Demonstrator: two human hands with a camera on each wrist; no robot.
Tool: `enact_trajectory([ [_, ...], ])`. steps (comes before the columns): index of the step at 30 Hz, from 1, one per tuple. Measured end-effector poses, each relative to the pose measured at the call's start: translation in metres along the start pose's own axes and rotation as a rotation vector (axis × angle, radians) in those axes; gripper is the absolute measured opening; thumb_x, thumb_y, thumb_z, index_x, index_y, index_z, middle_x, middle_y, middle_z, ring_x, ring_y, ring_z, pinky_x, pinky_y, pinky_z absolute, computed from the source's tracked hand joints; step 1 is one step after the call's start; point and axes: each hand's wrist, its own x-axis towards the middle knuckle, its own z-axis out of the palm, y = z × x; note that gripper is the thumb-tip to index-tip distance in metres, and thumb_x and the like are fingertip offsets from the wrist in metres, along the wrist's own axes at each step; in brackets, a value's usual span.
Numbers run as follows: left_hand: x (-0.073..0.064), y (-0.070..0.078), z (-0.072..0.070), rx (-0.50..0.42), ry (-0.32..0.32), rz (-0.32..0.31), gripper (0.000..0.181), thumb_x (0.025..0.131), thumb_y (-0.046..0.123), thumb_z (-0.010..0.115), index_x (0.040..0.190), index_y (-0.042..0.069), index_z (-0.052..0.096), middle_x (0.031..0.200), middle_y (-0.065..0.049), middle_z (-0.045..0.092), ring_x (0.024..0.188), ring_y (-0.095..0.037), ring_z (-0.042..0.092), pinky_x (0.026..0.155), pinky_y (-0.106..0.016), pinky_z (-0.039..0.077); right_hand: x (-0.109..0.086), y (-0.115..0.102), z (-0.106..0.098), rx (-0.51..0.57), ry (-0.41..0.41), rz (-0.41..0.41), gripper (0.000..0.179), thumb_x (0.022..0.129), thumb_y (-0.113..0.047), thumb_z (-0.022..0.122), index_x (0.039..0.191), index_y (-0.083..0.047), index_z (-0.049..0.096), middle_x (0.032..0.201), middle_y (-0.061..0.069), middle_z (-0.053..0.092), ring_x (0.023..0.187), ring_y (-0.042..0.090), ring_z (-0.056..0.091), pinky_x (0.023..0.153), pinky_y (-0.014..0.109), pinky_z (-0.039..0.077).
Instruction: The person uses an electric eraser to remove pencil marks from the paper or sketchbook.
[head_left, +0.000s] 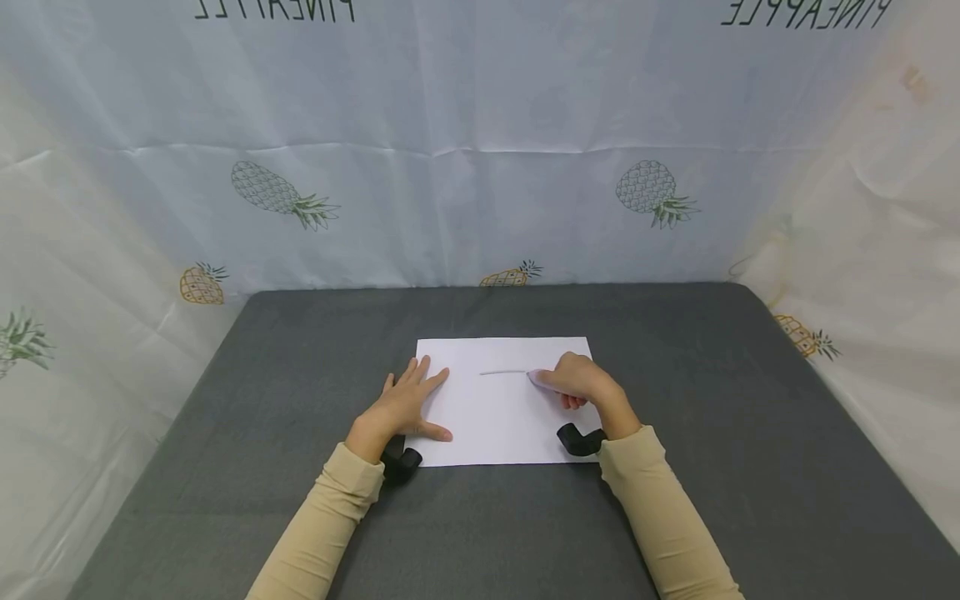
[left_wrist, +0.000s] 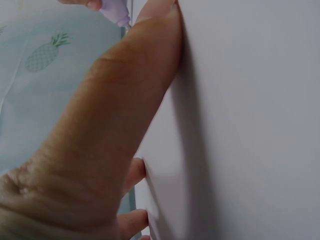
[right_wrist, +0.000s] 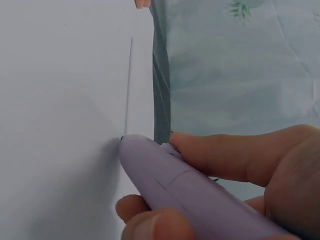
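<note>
A white sheet of paper [head_left: 487, 425] lies on the dark table. My left hand [head_left: 399, 408] rests on its left side, fingers spread and straight. The thumb [left_wrist: 135, 55] lies over the paper in the left wrist view. My right hand [head_left: 588, 383] grips a thick, light-purple pen-shaped tool [right_wrist: 175, 180] with a small raised piece on its side. The tool slants, its narrow tip right at the paper. From that tip a thin, straight grey line [right_wrist: 129, 80] runs across the upper part of the sheet toward the left hand.
The dark grey table [head_left: 480, 533] extends around the paper. Black curved devices [head_left: 577, 440] sit at both wrists, overlapping the sheet's lower corners. A pale curtain [head_left: 480, 200] printed with pineapples hangs behind the table's far edge and along both sides.
</note>
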Motion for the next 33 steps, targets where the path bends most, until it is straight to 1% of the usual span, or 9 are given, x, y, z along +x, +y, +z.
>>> enact_trajectory([
  [6,0.0005,-0.0010,0.0001,0.004,0.003,-0.005,0.107,0.068,0.048,0.083,0.153,0.015,0.028,0.163,-0.022,0.008,0.152,-0.043,0.006,0.116,-0.070,0.012,0.0020,-0.0010,0.0024,0.004,0.021,-0.043,0.055,0.095,-0.043,0.051,0.051,-0.009,0.053,0.042,-0.002,0.047,0.038,0.009,0.040,0.042,0.021,0.034],
  [10,0.0007,-0.0004,-0.0002,0.000,-0.003,-0.006,0.107,0.068,0.048,0.083,0.153,0.014,0.028,0.163,-0.022,0.007,0.152,-0.043,0.005,0.116,-0.070,0.011,0.0006,0.0004,0.0009,0.004,-0.003,-0.019,0.054,0.095,-0.041,0.053,0.053,-0.008,0.054,0.042,-0.001,0.048,0.038,0.009,0.040,0.042,0.021,0.035],
  [13,0.0005,0.0001,-0.0005,0.005,-0.005,-0.006,0.107,0.068,0.048,0.083,0.153,0.014,0.028,0.163,-0.022,0.007,0.152,-0.043,0.005,0.116,-0.070,0.011,-0.0002,0.0004,0.0004,0.004,-0.005,-0.003,0.053,0.095,-0.041,0.054,0.054,-0.007,0.055,0.042,0.000,0.048,0.038,0.010,0.040,0.042,0.022,0.035],
  [19,0.0012,-0.0007,0.0004,0.009,0.000,-0.004,0.107,0.068,0.048,0.083,0.153,0.015,0.028,0.163,-0.021,0.007,0.152,-0.043,0.005,0.116,-0.070,0.011,0.0005,-0.0022,0.0030,-0.007,0.027,-0.042,0.055,0.096,-0.041,0.051,0.051,-0.009,0.054,0.041,-0.002,0.047,0.038,0.009,0.040,0.043,0.021,0.035],
  [25,0.0003,-0.0006,0.0008,0.007,-0.007,0.000,0.107,0.067,0.048,0.083,0.153,0.015,0.028,0.163,-0.021,0.007,0.152,-0.043,0.005,0.116,-0.070,0.011,-0.0011,-0.0020,0.0015,-0.017,0.007,-0.002,0.053,0.095,-0.040,0.053,0.053,-0.008,0.053,0.041,0.000,0.048,0.037,0.010,0.040,0.042,0.022,0.036],
  [30,0.0016,-0.0017,0.0009,0.009,-0.008,-0.009,0.107,0.068,0.049,0.083,0.153,0.016,0.026,0.164,-0.020,0.005,0.152,-0.042,0.004,0.117,-0.069,0.010,-0.0006,-0.0048,0.0042,-0.025,0.035,-0.032,0.054,0.096,-0.041,0.052,0.054,-0.007,0.055,0.041,-0.001,0.048,0.038,0.010,0.042,0.044,0.022,0.036],
  [33,0.0022,-0.0015,0.0006,0.011,-0.007,-0.010,0.107,0.068,0.049,0.082,0.153,0.016,0.026,0.164,-0.020,0.006,0.152,-0.042,0.004,0.116,-0.069,0.011,0.0009,-0.0039,0.0049,-0.032,0.034,-0.036,0.055,0.096,-0.042,0.050,0.054,-0.008,0.056,0.042,-0.002,0.048,0.039,0.010,0.042,0.044,0.022,0.037],
])
